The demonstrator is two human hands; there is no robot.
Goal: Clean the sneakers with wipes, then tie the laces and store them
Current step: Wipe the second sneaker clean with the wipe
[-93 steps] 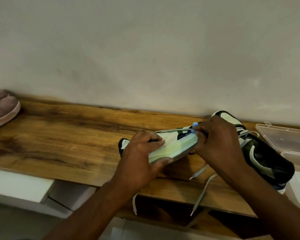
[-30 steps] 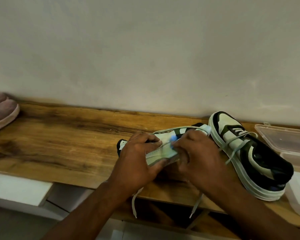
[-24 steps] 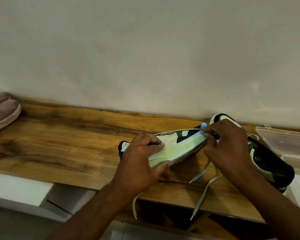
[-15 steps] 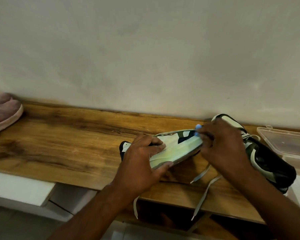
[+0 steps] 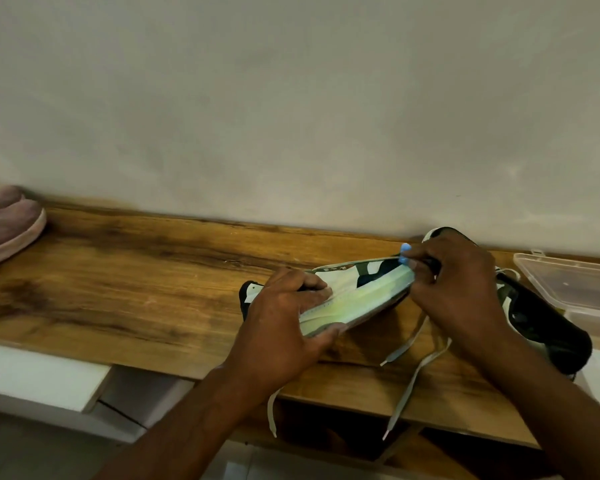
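Left hand (image 5: 284,327): grips the heel end of the tilted sneaker (image 5: 354,296) above the wooden shelf (image 5: 136,289)
Right hand (image 5: 454,289): pinches a blue wipe (image 5: 404,254) against the toe
Second sneaker (image 5: 541,323): behind — on the shelf
Laces (image 5: 406,382): dangling loose

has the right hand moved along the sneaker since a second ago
Yes. The right hand has slid from the middle of the tilted sneaker out to its raised end, away from the left hand, nearer the clear plastic box.

Our left hand (image 5: 281,327) grips the tilted sneaker (image 5: 357,296) on the wooden shelf (image 5: 125,282). Our right hand (image 5: 454,289) pinches a blue wipe (image 5: 404,253) against its toe end. The other sneaker (image 5: 548,323) lies behind.
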